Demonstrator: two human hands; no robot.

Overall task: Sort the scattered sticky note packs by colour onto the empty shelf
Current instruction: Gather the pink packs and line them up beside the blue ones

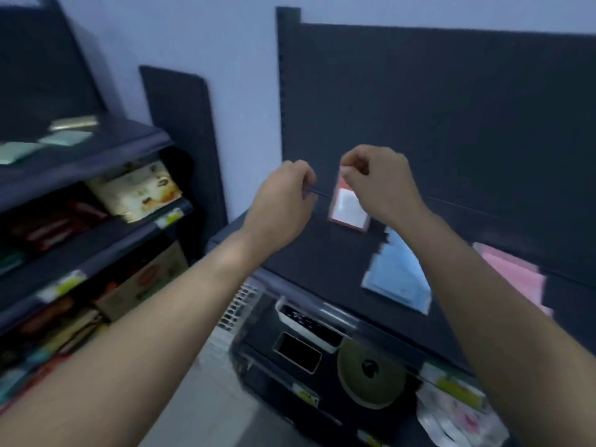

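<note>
Step in hand: placing one pack on the shelf. The right hand (377,179) pinches the top edge of the red sticky note pack (350,208) between thumb and fingertips. The pack hangs upright near the rear of the dark empty shelf (316,262), close to the back panel (451,108). Motion blur hides whether its lower edge touches the shelf.

The left hand (287,191) is just beside the pack on its left, with its fingers curled in. A thin dark line runs from it toward the pack. That could be the seam between shelf and panel or something held. I cannot tell whether this grip holds anything.

Already lying flat on the same shelf are a blue sticky note pack (400,279), nearer the front, and a pink sticky note pack (512,275) to its right. The two are apart, and both sit clear of the red one. So three colours each have their own spot, and the sort looks partly done.

The left rack (96,156) carries pale green flat packs (64,138) on its top level. These are probably more notes to fetch, but they are too blurred to be sure.

Next move, as I judge it: lower the red pack flat into its own zone left of the blue, then release the pinch. It needs to keep a gap from the blue pack so the colour groups stay separate. The left hand could steady the pack or go for the next one on the left rack.
</note>
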